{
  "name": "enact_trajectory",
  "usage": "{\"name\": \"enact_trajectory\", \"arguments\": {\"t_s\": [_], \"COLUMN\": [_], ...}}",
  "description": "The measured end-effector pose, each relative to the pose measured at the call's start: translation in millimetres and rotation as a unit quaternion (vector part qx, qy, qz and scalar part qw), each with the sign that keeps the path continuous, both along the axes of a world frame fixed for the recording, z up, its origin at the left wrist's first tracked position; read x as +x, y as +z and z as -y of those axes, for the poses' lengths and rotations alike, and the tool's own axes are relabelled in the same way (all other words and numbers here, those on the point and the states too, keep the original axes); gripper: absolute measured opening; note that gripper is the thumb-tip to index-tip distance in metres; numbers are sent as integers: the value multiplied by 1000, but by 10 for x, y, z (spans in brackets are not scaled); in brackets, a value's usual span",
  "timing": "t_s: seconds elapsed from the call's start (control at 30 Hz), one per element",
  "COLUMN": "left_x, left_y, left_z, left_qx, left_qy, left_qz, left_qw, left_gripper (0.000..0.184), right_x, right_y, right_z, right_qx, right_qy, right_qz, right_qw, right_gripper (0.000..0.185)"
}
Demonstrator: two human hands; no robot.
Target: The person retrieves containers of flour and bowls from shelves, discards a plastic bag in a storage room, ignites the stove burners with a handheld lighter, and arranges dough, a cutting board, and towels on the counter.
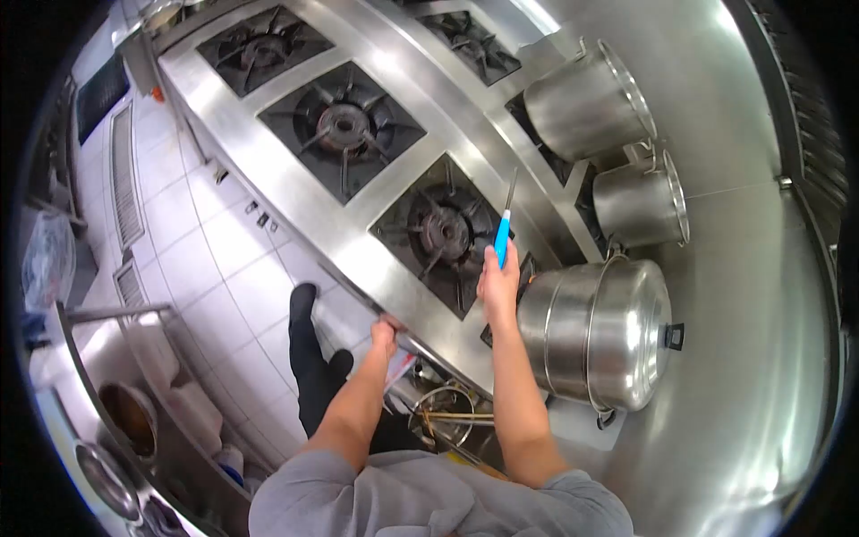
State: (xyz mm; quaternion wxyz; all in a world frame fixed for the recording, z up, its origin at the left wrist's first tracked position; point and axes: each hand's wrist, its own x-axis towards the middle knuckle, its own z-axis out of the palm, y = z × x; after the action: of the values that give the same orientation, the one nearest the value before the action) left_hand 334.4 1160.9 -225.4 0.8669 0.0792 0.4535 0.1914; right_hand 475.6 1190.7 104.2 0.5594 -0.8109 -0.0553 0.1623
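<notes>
My right hand (pixel 498 285) is closed around the handle of a blue stick lighter (pixel 503 238), whose thin metal neck points away from me. It is above the right edge of the nearest gas burner (pixel 445 230), beside a big lidded steel pot (pixel 586 336). My left hand (pixel 385 333) is closed at the front edge of the steel stove (pixel 358 246), low down; what its fingers grip is hidden. A small orange glow shows at the pot's base. No flame is visible on the nearest burner.
Two tall steel pots (pixel 586 103) stand on the back burners along the steel wall (pixel 743 295). More burners (pixel 344 127) run to the far left. Below my arms is a round container (pixel 445 403) with long sticks across it. A counter (pixel 76 376) with pans stands behind on the left.
</notes>
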Motion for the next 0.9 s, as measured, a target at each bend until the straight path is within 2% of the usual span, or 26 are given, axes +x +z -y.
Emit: {"name": "enact_trajectory", "arguments": {"t_s": [0.07,0.13,0.2,0.3,0.33,0.4,0.47,0.53,0.6,0.67,0.77,0.83,0.87,0.9], "left_x": [62,143,96,63,45,-93,-219,-422,-745,-1202,-1824,-2104,-2200,-2190], "left_y": [229,-119,-150,-261,-206,265,175,159,-421,-627,-456,-331,-287,-13], "left_z": [-92,-62,-111,-241,-359,-691,-931,-1351,-1629,-2156,-2934,-3294,-3460,-3581], "left_qx": [-54,-72,-124,-167,-166,-112,-107,-50,-11,58,71,116,140,177], "left_qy": [-11,-33,-39,-92,-95,-242,-281,-319,-248,-239,-167,-74,-24,1], "left_qz": [-54,-56,-28,20,21,-3,-5,-10,-38,-103,-218,-239,-232,-259], "left_qw": [997,995,991,981,981,964,954,946,968,964,959,961,962,949], "left_gripper": [23,23,19,19,19,23,24,28,34,38,34,35,37,40], "right_x": [460,978,1567,2297,2485,2858,3107,3265,3367,3404,3310,3094,2981,2502], "right_y": [54,84,-22,-45,-18,45,93,105,103,79,-15,-62,-177,-246], "right_z": [-343,-634,-824,-1049,-1106,-1182,-1230,-1303,-1352,-1348,-1364,-1383,-1342,-1423], "right_qx": [-10,-69,-74,-45,-25,37,57,69,77,93,113,148,165,195], "right_qy": [-15,-10,-36,-73,-77,-95,-113,-128,-137,-151,-155,-168,-181,-187], "right_qz": [-9,-2,21,-84,-106,-203,-236,-268,-291,-327,-301,-266,-311,-207], "right_qw": [1000,998,996,993,991,974,963,952,944,928,934,938,918,940], "right_gripper": [32,30,29,23,22,20,17,15,15,15,15,18,17,14]}}
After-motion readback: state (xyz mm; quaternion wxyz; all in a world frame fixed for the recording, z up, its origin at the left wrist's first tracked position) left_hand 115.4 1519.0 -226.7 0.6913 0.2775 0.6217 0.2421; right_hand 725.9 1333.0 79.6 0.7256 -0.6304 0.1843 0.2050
